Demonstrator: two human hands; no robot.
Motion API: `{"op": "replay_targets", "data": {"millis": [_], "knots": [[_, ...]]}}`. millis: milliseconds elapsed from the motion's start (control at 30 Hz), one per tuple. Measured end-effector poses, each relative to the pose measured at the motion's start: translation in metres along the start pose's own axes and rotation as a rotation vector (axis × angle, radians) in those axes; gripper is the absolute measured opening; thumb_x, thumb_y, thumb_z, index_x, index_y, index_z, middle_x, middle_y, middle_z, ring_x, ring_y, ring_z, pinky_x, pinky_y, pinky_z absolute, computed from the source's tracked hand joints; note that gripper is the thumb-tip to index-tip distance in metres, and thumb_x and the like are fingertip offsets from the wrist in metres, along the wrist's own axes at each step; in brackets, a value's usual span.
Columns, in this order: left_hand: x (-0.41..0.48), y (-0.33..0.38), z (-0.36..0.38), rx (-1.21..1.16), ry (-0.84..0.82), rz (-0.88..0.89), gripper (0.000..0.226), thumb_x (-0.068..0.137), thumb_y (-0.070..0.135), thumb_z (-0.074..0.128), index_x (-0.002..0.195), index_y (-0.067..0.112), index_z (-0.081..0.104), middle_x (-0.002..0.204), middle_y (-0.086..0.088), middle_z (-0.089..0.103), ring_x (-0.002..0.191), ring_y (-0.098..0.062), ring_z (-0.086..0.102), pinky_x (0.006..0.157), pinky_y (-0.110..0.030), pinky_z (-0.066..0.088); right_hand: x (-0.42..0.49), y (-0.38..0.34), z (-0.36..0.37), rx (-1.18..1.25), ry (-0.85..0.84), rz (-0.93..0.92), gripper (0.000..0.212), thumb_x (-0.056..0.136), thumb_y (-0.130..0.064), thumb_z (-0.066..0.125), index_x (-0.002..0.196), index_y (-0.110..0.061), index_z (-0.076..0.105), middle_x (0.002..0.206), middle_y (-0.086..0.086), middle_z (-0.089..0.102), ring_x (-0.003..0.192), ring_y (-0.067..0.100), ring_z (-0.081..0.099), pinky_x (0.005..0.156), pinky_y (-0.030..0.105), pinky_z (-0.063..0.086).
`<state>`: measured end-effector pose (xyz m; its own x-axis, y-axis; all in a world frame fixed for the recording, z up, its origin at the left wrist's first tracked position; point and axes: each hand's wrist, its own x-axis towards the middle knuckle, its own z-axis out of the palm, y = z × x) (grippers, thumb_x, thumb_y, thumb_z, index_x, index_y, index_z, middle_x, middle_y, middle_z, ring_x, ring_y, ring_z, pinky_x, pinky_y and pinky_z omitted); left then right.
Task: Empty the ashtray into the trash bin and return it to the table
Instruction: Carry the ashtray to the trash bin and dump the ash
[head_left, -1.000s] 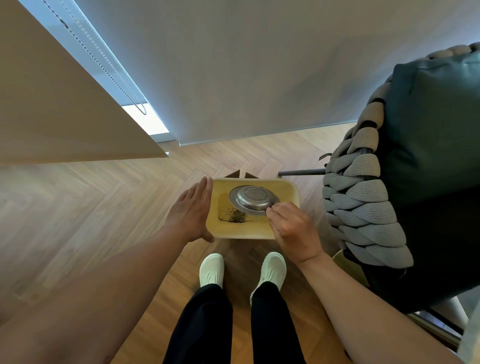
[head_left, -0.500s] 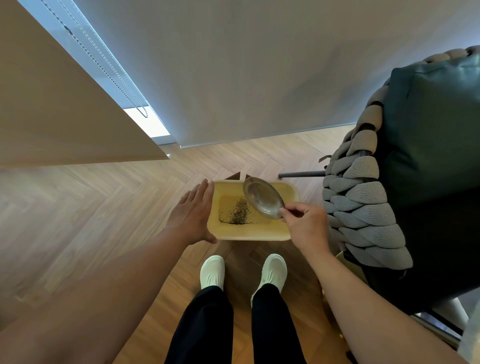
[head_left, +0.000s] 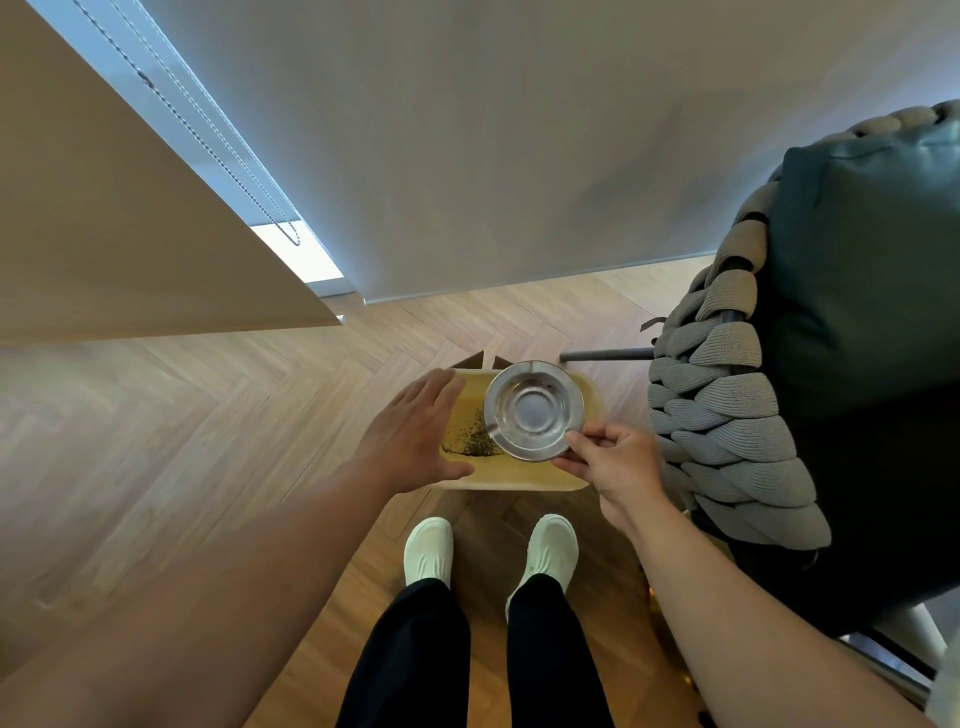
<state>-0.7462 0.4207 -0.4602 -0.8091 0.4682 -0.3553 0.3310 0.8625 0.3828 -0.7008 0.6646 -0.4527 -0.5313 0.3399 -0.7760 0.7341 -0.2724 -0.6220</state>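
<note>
My right hand pinches near rim of ashtray, held face-up over trash bin. Thin steel: light, rigid, slick; rim best hold. Left hand open, empty, beside bin's edge.

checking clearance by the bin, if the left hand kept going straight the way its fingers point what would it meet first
Probably the metal ashtray held by the right hand. The left hand, open at the left rim of the yellow trash bin, points toward it. From one view, depth is unclear; it might pass under the ashtray.
</note>
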Motion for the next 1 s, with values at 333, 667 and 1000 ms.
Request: {"op": "replay_targets", "data": {"millis": [333, 667, 1000], "knots": [[0.014, 0.015, -0.006, -0.163, 0.005, -0.035, 0.107, 0.064, 0.065, 0.078, 0.15, 0.024, 0.028, 0.15, 0.0, 0.044, 0.138, -0.022, 0.039, 0.111, -0.045, 0.041, -0.001, -0.009, 0.011, 0.004, -0.085, 0.047, 0.007, 0.088, 0.006, 0.067, 0.092, 0.001, 0.064, 0.083, 0.019, 0.072, 0.066, 0.021, 0.074, 0.059, 0.03, 0.062], [0.011, 0.013, -0.012, -0.232, -0.046, -0.04, 0.111, 0.054, 0.063, 0.085, 0.147, 0.03, 0.032, 0.145, 0.005, 0.048, 0.133, -0.019, 0.044, 0.106, -0.045, 0.045, -0.012, -0.013, 0.009, -0.087, -0.138, 0.018, 0.02, 0.087, 0.007, 0.068, 0.105, -0.002, 0.064, 0.08, 0.017, 0.072, 0.065, 0.024, 0.074, 0.058, 0.031, 0.062], [-0.013, 0.025, -0.043, -0.236, -0.015, -0.02, 0.107, 0.054, 0.062, 0.086, 0.143, 0.032, 0.034, 0.143, 0.006, 0.051, 0.129, -0.017, 0.047, 0.101, -0.038, 0.044, -0.038, -0.044, 0.002, -0.89, -0.405, -0.381, 0.088, 0.066, -0.015, 0.087, 0.141, -0.032, 0.043, 0.091, -0.018, 0.062, 0.083, 0.004, 0.065, 0.071, 0.018, 0.052]]}}
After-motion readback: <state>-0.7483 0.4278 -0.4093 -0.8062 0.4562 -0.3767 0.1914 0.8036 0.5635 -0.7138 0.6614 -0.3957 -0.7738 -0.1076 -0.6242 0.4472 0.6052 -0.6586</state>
